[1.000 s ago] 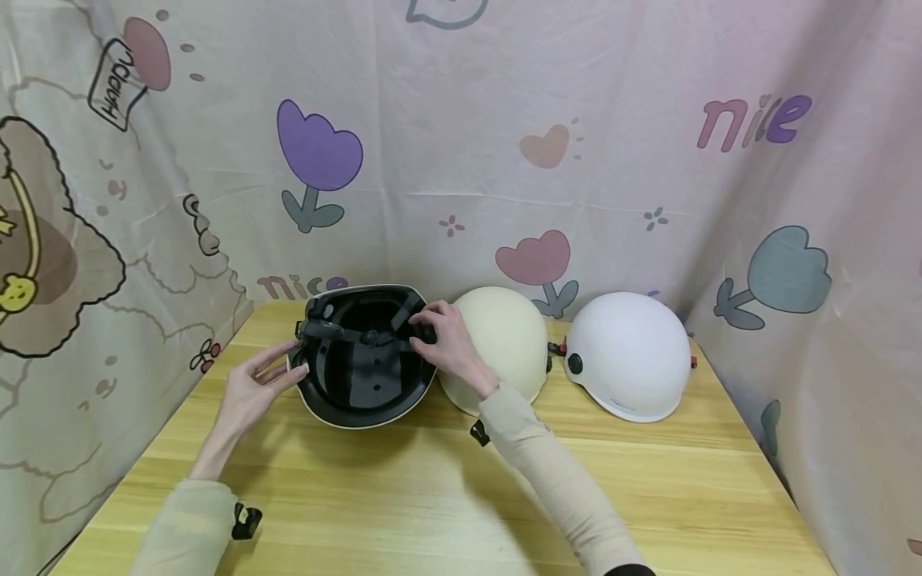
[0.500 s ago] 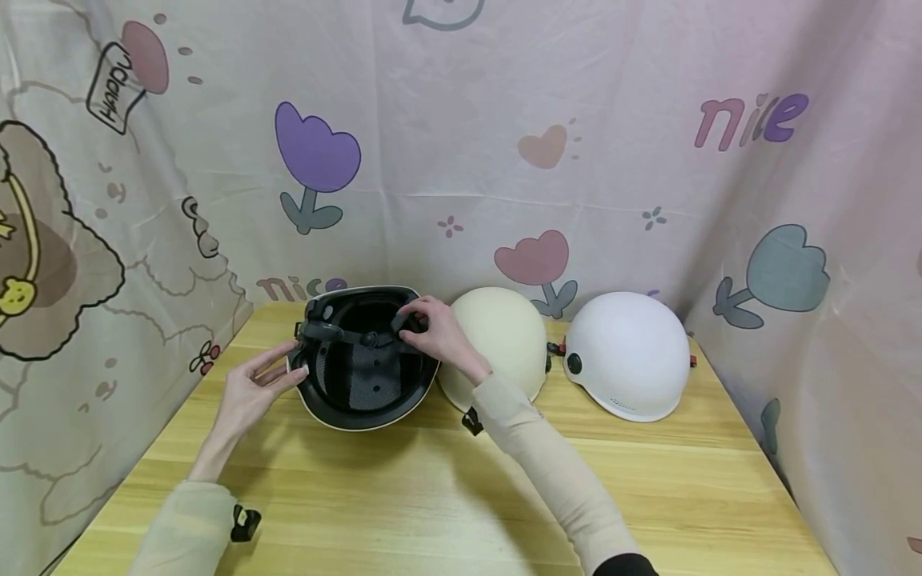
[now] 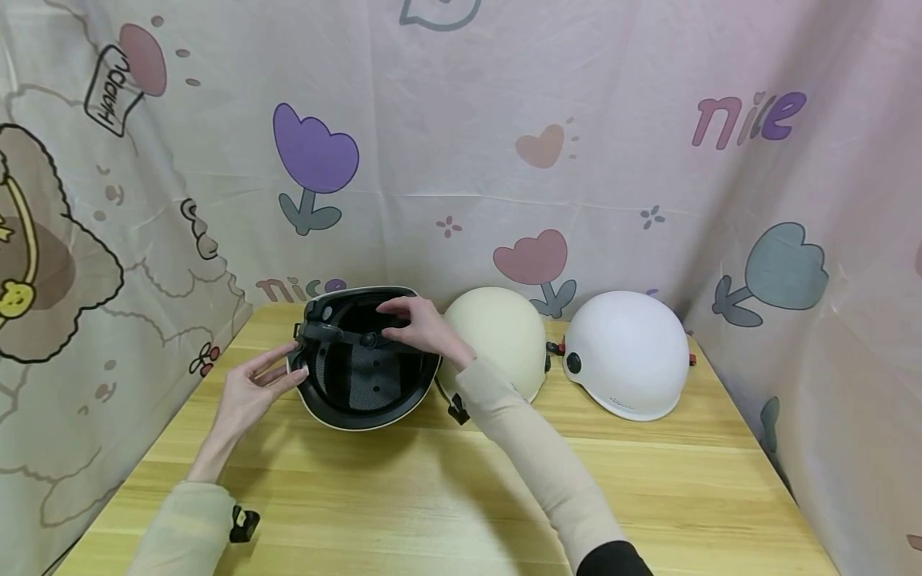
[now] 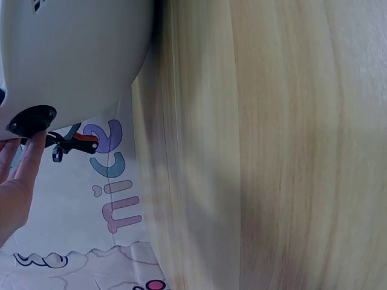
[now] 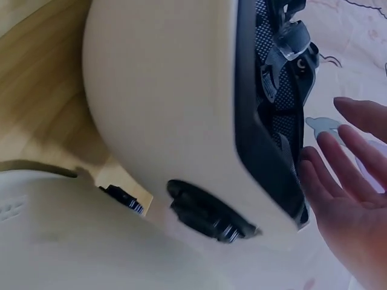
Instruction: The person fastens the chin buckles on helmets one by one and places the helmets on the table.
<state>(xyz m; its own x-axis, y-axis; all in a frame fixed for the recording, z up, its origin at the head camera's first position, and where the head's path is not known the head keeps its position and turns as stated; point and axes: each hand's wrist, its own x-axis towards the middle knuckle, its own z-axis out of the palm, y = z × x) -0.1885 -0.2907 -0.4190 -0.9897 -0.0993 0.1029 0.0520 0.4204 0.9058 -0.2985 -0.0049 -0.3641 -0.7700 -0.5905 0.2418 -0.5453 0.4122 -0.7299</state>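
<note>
An upturned helmet (image 3: 374,380) with black padding and a pale shell (image 5: 163,90) lies on the left of the table, its opening facing up and toward me. My left hand (image 3: 248,388) grips its left edge, thumb on the rim and fingers outside. In the left wrist view, a fingertip touches the round black side fitting (image 4: 36,118). A black chin strap (image 3: 324,332) crosses the opening. Over the opening's right side is my right hand (image 3: 428,324), thumb and fingers apart with nothing between them; the right wrist view shows those fingers (image 5: 338,166) loosely extended beside the rim.
A cream helmet (image 3: 497,328) sits dome up just right of the upturned one, partly behind my right forearm. Further right is a white helmet (image 3: 627,352) with a black side disc. A printed curtain (image 3: 446,144) hangs behind the wooden table (image 3: 360,504).
My right hand has moved left from the helmet's right edge over its opening, and its fingers have come off the strap there. The left hand keeps its grip.
</note>
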